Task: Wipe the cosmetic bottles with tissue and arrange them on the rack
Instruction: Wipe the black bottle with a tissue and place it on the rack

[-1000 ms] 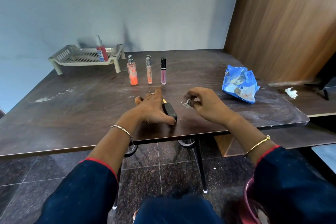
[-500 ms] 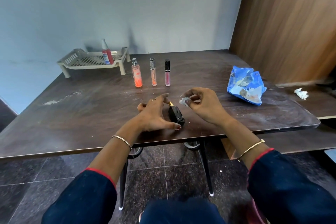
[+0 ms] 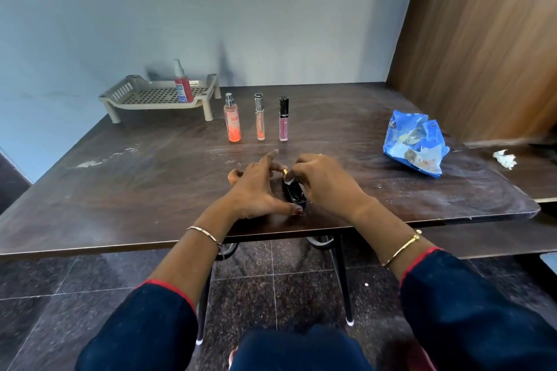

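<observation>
**Tissue brought down onto the black bottle**

The right hand (image 3: pixel 325 181), held apart to the right of the black bottle (image 3: pixel 294 191) a second ago, has been moved left and is now set against the bottle's right side. The small wad of tissue (image 3: pixel 287 181) pinched in its fingers (image 3: pixel 303 164) was earlier carried clear of the bottle, above the table (image 3: pixel 150 184). It is now pressed onto the bottle's far end, just beside the gold tip. The gap between the right hand and the left hand (image 3: pixel 256 190) has been closed, so that the bottle is flanked closely on both sides and less of it is left uncovered.
</observation>
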### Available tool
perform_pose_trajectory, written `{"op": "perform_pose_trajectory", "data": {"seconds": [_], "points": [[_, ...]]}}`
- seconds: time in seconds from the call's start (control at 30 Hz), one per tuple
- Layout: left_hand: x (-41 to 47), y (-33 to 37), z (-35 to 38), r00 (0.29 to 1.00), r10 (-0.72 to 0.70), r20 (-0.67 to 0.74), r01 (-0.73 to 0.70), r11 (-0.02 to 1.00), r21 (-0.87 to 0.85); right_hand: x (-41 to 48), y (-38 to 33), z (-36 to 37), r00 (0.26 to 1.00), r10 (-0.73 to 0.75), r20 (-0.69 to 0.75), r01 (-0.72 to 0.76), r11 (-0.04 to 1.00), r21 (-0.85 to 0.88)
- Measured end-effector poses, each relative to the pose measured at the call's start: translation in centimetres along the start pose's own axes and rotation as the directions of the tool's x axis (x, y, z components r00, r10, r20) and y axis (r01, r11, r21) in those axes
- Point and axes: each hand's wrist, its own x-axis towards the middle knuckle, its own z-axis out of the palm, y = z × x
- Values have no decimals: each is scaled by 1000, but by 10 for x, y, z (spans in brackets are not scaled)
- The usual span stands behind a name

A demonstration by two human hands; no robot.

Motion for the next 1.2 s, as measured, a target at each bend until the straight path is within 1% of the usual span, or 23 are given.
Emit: {"op": "perform_pose_trajectory", "data": {"seconds": [0.2, 0.27, 0.37, 0.4, 0.5, 0.57, 0.7, 0.8, 1.0, 1.2], "points": [[5, -10, 4, 1000, -5, 10, 6, 992, -122, -22, -6, -7, 994, -89, 65, 96, 990, -105], [6, -11, 6, 1000, -10, 8, 10, 996, -93, -25, -7, -9, 991, -97, 88, 108, 986, -125], [7, -15, 8, 999, -25, 30, 31, 980, -196, -19, -11, -12, 991, -96, 95, 108, 986, -130], [6, -14, 7, 999, -29, 32, 35, 980, -194, -15, -12, -12, 992, -85, 94, 97, 987, -131], [1, -5, 4, 1000, -21, -22, 20, 998, -65, 0, -12, -9, 997, -53, 58, 60, 990, -126], [-2, -1, 2, 999, -13, -41, 13, 1000, -10, 8, -11, -8, 998, -31, 62, 40, 990, -136], [-4, 2, 1, 999, -25, -43, 26, 1000, 13, 14, -11, -9, 995, -34, 93, 48, 987, -153], [-6, 5, 1, 998, -24, -61, 25, 999, 22, 5, -10, -10, 992, -82, 91, 96, 982, -162], [-6, 5, 2, 996, -50, -69, 49, 999, -17, -23, -7, -13, 975, -208, 78, 219, 960, -175], [-7, 8, 1, 996, -59, -63, 59, 998, -6, -39, 0, -10, 938, -335, 89, 347, 892, -291]]}}
